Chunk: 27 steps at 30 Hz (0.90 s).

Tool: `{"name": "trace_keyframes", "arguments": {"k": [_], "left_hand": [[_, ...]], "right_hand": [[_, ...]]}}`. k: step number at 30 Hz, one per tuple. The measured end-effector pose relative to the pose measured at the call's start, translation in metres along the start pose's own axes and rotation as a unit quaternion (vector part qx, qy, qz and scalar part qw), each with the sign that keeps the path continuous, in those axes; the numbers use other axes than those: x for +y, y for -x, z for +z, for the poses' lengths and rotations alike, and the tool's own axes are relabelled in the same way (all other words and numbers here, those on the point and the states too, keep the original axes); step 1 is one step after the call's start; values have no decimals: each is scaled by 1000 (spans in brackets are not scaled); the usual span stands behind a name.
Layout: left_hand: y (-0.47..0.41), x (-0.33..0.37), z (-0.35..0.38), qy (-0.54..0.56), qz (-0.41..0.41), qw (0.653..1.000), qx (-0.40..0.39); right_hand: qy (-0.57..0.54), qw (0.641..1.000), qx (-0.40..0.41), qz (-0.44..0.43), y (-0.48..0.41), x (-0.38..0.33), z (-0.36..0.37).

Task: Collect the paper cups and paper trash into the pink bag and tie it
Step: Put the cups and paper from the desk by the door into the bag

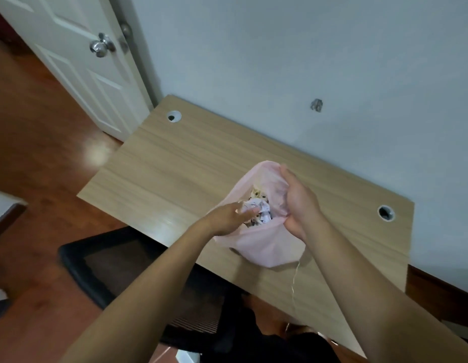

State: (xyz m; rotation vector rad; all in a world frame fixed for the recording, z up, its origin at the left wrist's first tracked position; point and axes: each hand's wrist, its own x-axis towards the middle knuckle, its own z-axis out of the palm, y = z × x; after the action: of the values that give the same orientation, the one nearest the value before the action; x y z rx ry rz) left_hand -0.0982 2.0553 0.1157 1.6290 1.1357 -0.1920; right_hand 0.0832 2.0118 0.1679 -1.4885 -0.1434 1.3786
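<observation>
Push the paper (259, 209) deep w/ your left hand (231, 218), fingers pinched on it at the bag (261, 244) mouth; your right hand (301, 203) grips the rim, holding it open. Bag sits mid-desk (175, 163) nr the front edge. Desk's otherwise bare; chair (117, 260) is well apart, string (294, 284) dangles off the front edge, don't snag it.

Pretty dim, flat indoor light with a cool cast on the wall (306, 61). There's a soft glare patch on the floor (95, 153) and a fainter sheen on the table (159, 224) near its front edge. Shadows are weak. Whole thing's soft and a bit smeary, and the wide lens bends the door (70, 61) and table edges.
</observation>
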Motion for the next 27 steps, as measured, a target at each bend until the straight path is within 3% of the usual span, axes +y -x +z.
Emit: {"name": "trace_keyframes", "arguments": {"k": [3,5,8,10,12,15,18,20,22,27], "left_hand": [[10,-19,-23,-234,-64,969,54],[18,-42,-38,-263,-133,952,79],[28,-72,-47,-175,-218,947,159],[26,-85,-48,-101,-226,947,203],[22,-88,-53,-22,-200,954,220],[25,-82,-72,-31,-137,952,271],[36,-70,-90,83,-43,917,387],[40,-67,-98,153,-24,891,427],[41,-66,-106,200,-29,881,428],[33,-98,-107,191,-66,904,378]], "right_hand": [[-11,1000,-27,-5,3,-7,8],[-13,999,-50,-15,6,-14,15],[1,997,-68,-36,14,-28,26],[-4,995,-90,-41,17,-35,34],[-4,993,-105,-48,18,-42,40],[-3,991,-112,-78,16,-58,46],[-8,989,-104,-105,18,-79,43],[-24,988,-94,-118,13,-85,35],[-33,989,-83,-121,7,-84,26],[36,996,-11,-75,-16,-48,-7]]}}
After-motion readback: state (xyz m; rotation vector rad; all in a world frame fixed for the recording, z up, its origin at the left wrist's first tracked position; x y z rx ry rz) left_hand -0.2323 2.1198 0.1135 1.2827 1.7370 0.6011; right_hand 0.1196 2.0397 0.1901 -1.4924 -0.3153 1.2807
